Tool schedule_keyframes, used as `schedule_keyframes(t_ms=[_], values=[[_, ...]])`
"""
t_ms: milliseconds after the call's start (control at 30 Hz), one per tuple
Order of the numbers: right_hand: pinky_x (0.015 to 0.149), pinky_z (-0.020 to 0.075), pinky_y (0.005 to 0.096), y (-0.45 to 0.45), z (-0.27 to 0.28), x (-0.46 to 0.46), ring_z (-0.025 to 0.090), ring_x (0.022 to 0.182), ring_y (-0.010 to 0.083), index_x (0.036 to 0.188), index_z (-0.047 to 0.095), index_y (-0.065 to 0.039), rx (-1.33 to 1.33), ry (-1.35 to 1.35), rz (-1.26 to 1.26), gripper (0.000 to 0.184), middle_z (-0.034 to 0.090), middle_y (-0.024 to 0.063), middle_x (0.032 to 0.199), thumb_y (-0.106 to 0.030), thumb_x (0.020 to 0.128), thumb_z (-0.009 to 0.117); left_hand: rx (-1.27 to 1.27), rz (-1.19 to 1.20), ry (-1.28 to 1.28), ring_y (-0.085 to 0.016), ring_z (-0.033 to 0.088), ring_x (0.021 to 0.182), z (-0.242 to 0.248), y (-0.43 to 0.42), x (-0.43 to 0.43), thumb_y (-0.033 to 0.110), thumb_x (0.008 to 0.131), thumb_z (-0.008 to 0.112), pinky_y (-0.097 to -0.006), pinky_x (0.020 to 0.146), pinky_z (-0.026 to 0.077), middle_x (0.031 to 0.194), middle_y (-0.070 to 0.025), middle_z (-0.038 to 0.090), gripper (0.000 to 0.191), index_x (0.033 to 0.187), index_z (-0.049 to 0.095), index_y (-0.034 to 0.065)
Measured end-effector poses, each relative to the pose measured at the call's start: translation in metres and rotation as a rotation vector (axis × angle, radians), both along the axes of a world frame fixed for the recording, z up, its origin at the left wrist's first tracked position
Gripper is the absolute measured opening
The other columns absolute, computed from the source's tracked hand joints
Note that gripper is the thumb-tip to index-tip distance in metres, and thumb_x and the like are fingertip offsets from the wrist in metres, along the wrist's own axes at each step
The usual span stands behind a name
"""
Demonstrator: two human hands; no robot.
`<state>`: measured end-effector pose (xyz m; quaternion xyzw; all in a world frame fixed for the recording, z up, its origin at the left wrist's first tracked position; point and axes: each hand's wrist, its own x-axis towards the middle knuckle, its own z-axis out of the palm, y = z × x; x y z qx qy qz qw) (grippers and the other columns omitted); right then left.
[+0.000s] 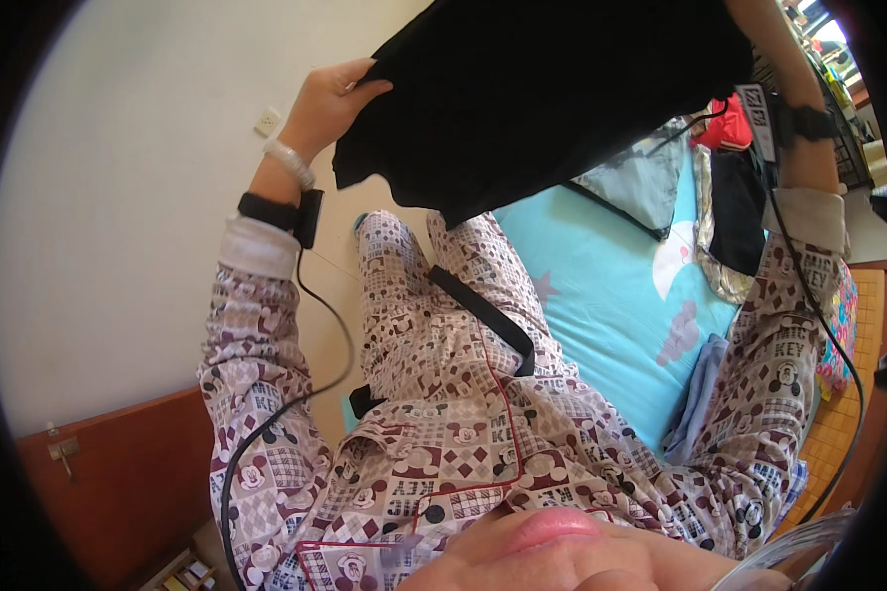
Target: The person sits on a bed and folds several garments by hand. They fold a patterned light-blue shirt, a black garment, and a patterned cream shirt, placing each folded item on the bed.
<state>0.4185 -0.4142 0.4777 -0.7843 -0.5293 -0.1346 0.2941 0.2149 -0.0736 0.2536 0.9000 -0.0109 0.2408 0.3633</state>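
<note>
A black cloth garment [547, 96] is spread in the air before me, above my lap. My left hand [332, 103] pinches its left edge between thumb and fingers. The right arm reaches up to the garment's upper right corner; the fingers of my right hand are out of view or hidden behind the cloth, so its hold cannot be told. Each wrist bears a black strap with a device and a cable. Below the garment lies a light blue bedsheet [584, 273] with a moon and star print.
On the bed are a grey printed cloth [636, 185], a black cloth [735, 214], a red cloth [728, 125] and a folded blue cloth [698, 399]. A wall with a socket [267, 122] stands at the left, above a reddish-brown wooden door [118, 473].
</note>
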Motion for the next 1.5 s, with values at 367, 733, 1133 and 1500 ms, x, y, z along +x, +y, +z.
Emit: schedule_keyframes(t_ms=[367,733,1133,1500], values=[[0.08,0.0486,0.033,-0.045,-0.021,-0.081,0.06,0.09,0.0191,0.119,0.059,0.002,0.179,-0.294,-0.046,0.032,0.064,0.0078,0.102,-0.014,0.092,0.06,0.094,0.081,-0.246,-0.019,0.062,0.072,0.009,0.015,-0.045,0.006,0.088,0.073,-0.0286,0.071,0.051,0.085,-0.01,0.07,0.018,0.105,0.069,0.0037],[0.052,0.0429,0.0396,-0.032,-0.122,-0.157,0.056,0.058,0.0288,0.094,0.061,-0.004,-0.522,0.168,0.587,0.026,0.052,0.0078,0.071,-0.02,0.076,0.071,0.204,-0.368,0.222,-0.028,0.064,0.113,-0.153,-0.109,-0.214,0.003,0.08,0.059,-0.0448,0.103,0.048,0.112,-0.0082,0.071,0.013,0.091,0.066,0.0063],[0.078,0.0527,0.0322,0.169,-0.245,-0.062,0.065,0.085,0.0209,0.106,0.064,0.003,-0.349,-0.204,0.497,0.023,0.069,0.006,0.098,-0.015,0.092,0.063,-0.509,-0.077,0.74,-0.034,0.062,0.068,-0.195,-0.128,-0.231,0.039,0.088,0.071,-0.0419,0.065,0.049,0.077,-0.0185,0.068,0.043,0.088,0.069,-0.004],[0.087,0.049,0.0298,-0.05,-0.438,-0.111,0.063,0.097,0.017,0.119,0.066,0.004,-0.171,1.191,-0.252,0.048,0.07,0.0089,0.107,-0.038,0.096,0.066,-0.732,-0.044,0.761,-0.01,0.059,0.065,-0.199,-0.114,-0.244,0.025,0.09,0.071,-0.0295,0.062,0.049,0.074,-0.0069,0.071,0.03,0.092,0.072,-0.0047]])
